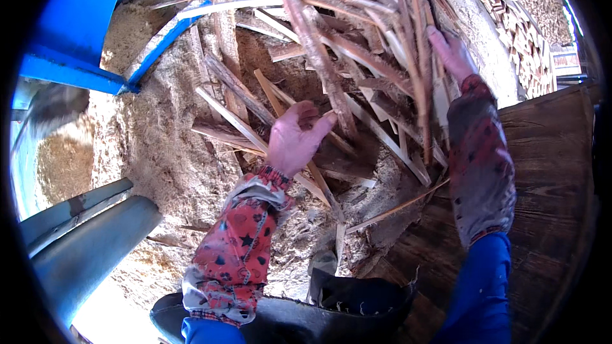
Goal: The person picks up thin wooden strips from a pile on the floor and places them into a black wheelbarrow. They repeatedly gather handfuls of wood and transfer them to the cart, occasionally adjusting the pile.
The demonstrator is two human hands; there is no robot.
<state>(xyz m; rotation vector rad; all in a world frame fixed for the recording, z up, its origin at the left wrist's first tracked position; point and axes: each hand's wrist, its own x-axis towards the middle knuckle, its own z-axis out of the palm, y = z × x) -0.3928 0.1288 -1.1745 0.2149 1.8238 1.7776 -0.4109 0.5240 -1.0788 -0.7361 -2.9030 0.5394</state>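
A loose heap of long, bark-edged wood strips (319, 57) lies in front of me, criss-crossed on sawdust. My left hand (296, 139) is over its near left part, fingers curled and thumb reaching right. Whatever lies under those fingers is hidden; pale and brown strips pass beneath the palm. On the heap's right side, my right hand (452, 54) is closed against a bunch of long, upright-lying brown strips (417, 57). Some of its fingers are hidden along the wood.
Blue metal machinery (76, 32) stands at the upper left, with a grey metal beam (95, 248) below it. Dark wooden boards (529, 178) lie at right. Stacked split wood (523, 38) is at the far right. A dark boot (363, 296) shows below.
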